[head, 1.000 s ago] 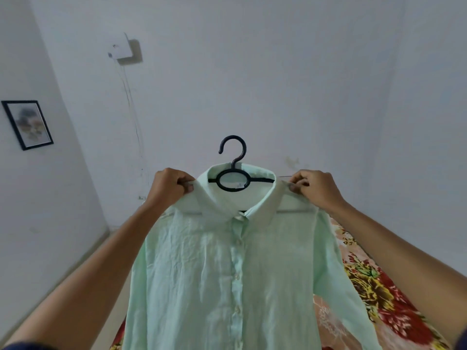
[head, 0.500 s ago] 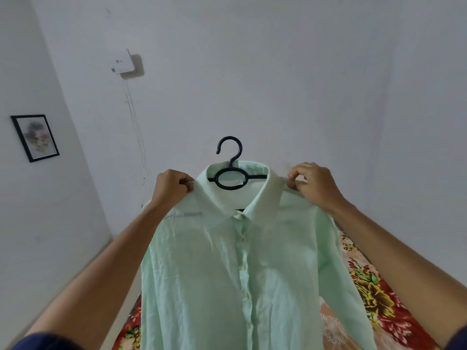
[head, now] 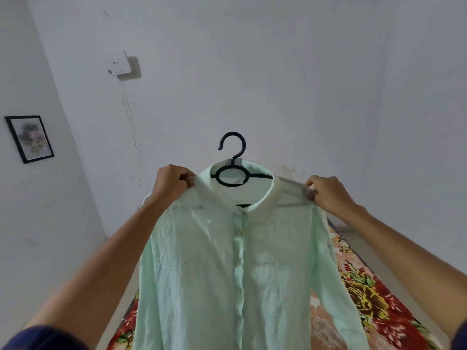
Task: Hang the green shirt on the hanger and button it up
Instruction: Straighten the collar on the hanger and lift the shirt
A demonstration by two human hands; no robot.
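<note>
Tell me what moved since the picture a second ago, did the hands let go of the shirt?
No. The right hand slid outward along the shoulder of the green shirt, away from the collar, and still pinches the fabric there. The left hand keeps its grip by the collar. The shirt stays on the black hanger, held up in front of the wall, with its front closed.

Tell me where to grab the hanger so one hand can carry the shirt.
Grip the hanger by the neck just below its hook, coming from above with fingers curled around the stem. The hook stands upright, clear of the collar, and sits over the middle, so the shirt should hang level. For now the left hand and right hand hold it by the shoulders.
</note>
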